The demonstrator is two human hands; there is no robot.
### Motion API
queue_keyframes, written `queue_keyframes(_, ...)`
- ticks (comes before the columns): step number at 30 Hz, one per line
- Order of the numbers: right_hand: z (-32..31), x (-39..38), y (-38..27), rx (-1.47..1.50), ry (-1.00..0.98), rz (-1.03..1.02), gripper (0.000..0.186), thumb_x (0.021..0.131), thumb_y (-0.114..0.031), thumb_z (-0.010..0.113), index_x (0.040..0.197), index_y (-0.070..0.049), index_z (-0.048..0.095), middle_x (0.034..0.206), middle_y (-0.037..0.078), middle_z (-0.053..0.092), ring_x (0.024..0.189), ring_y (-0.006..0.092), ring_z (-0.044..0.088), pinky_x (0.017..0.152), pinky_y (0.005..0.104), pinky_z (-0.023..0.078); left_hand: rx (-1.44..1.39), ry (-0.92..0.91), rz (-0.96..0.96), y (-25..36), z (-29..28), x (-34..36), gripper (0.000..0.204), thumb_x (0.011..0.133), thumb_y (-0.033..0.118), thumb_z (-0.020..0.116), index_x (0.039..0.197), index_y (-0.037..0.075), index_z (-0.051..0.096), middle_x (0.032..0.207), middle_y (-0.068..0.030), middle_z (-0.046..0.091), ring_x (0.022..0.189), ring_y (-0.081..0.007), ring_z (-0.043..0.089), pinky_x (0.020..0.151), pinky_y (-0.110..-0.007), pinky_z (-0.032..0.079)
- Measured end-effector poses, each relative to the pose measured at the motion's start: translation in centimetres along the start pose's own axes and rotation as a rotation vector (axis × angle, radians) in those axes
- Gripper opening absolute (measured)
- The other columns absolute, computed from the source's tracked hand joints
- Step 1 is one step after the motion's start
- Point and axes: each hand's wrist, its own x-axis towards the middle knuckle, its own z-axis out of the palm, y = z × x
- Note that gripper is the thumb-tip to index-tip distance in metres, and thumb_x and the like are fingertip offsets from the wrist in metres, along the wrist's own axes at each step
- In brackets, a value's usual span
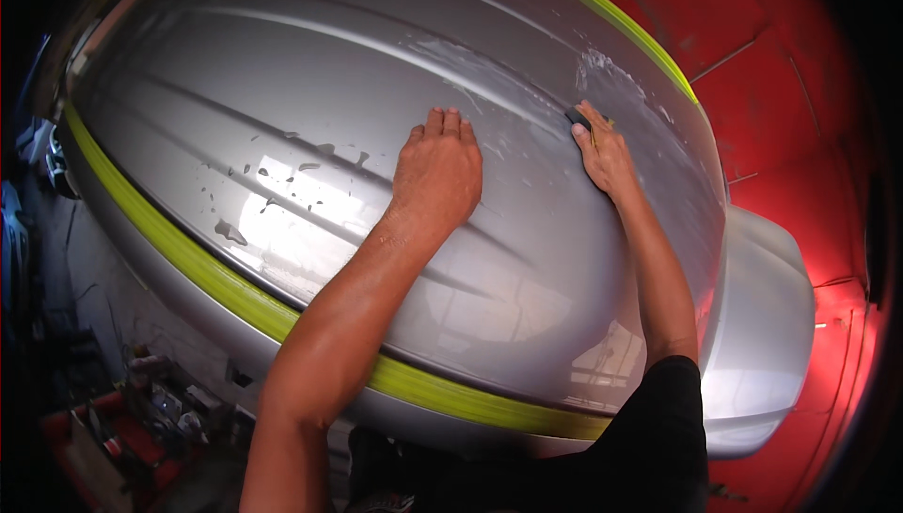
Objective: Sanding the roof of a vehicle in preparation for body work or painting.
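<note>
A silver car roof (pixel 517 278) with long pressed ridges fills the middle of the view. My left hand (pixel 437 170) lies flat on it near the centre, fingers stretched forward and holding nothing. Farther right, my right hand (pixel 607 156) grips a small dark sanding block (pixel 575 116) against the roof. The hand hides most of the block. Milky white residue (pixel 611 80) smears the surface just beyond and around the right hand. Dark wet spots (pixel 308 167) dot the roof left of my left hand. Yellow-green masking tape (pixel 226 292) runs along the roof's near and far edges.
The silver rear part (pixel 764 325) of the car juts out at the right. Beyond it is a red floor (pixel 776 109) with dark seams. At the lower left, a red tray (pixel 71 442) holds tools and other clutter. My body is close to the roof's near edge.
</note>
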Motion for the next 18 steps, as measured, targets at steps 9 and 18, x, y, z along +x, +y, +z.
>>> queue_keyframes(9, 0.0, -1.1, -0.5, -0.004, -0.029, 0.023, 0.059, 0.108, -0.045, 0.044, 0.147, -0.001, 0.054, 0.158, 0.021, 0.044, 0.149, 0.0355, 0.038, 0.124, 0.0440, 0.030, -0.069, -0.022, -0.004, -0.1, -0.5, -0.1, 0.045, 0.101, 0.020, 0.061, 0.137, -0.008, 0.057, 0.144, -0.0242, 0.058, 0.140, -0.0364, 0.052, 0.115, -0.045, 0.045)
queue_keyframes(18, 3.5, 7.4, -3.8, 0.085, -0.034, -0.194, 0.053, 0.107, -0.041, 0.051, 0.142, -0.003, 0.059, 0.157, 0.017, 0.048, 0.147, 0.0356, 0.041, 0.124, 0.0434, 0.032, -0.084, -0.054, -0.044, 0.3, -0.9, 0.3, 0.043, 0.100, 0.019, 0.062, 0.135, -0.007, 0.058, 0.141, -0.0232, 0.060, 0.140, -0.0358, 0.052, 0.114, -0.046, 0.046)
